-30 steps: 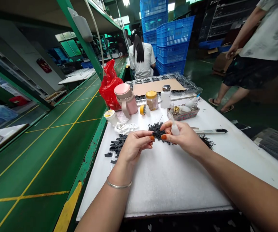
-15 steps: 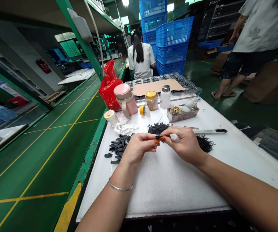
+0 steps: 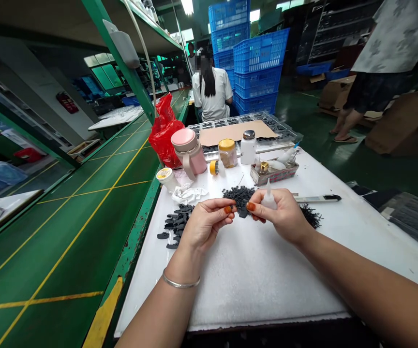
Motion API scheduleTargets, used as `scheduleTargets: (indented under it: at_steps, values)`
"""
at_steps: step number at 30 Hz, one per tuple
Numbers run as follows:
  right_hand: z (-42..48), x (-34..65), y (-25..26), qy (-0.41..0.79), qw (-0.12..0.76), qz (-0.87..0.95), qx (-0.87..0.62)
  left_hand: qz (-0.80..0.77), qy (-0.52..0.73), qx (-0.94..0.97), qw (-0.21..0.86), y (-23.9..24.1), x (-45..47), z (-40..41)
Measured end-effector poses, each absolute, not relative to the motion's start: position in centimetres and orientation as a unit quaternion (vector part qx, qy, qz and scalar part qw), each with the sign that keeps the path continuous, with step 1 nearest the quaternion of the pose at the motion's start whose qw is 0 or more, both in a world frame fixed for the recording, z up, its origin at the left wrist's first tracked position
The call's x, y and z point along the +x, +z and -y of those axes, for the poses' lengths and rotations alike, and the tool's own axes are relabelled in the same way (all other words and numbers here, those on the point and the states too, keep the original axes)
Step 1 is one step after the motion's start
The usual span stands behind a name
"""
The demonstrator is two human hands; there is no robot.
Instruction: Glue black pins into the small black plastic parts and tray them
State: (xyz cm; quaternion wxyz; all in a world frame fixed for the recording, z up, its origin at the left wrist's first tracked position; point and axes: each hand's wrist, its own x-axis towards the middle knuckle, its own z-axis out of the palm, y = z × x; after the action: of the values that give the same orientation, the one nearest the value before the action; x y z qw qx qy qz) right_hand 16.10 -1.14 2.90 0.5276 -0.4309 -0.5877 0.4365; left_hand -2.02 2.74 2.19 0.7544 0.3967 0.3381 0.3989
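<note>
My left hand (image 3: 209,222) is closed in a pinch, with a small black piece (image 3: 232,207) just showing between thumb and forefinger. Held in my right hand (image 3: 281,212) is a small white squeeze bottle (image 3: 268,199), its thin nozzle pointing up. A flat black part (image 3: 243,211) shows at the right fingertips; whether they grip it I cannot tell. Behind the hands lies a pile of tiny black pieces (image 3: 238,193). Curved black parts (image 3: 177,223) are heaped beside my left hand, and thin black strips (image 3: 310,216) lie beyond my right wrist.
A pink mug (image 3: 190,155), a yellow-lidded jar (image 3: 228,153), a white bottle (image 3: 248,147) and a small box of bottles (image 3: 275,175) stand toward the back. A cutter knife (image 3: 318,198) lies at right. The green conveyor (image 3: 85,217) runs along the left.
My hands have moved slightly apart, where before they met at a small black piece. The squeeze bottle has turned from lying sideways to nozzle up. A person at right has shifted.
</note>
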Motion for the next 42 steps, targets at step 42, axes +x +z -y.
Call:
scheduleTargets:
  at_steps: [42]
  values:
    - [1.52, 15.9, 2.99, 0.445, 0.522, 0.606, -0.403, -0.285, 0.408, 0.379, 0.78, 1.88, -2.21, -2.8]
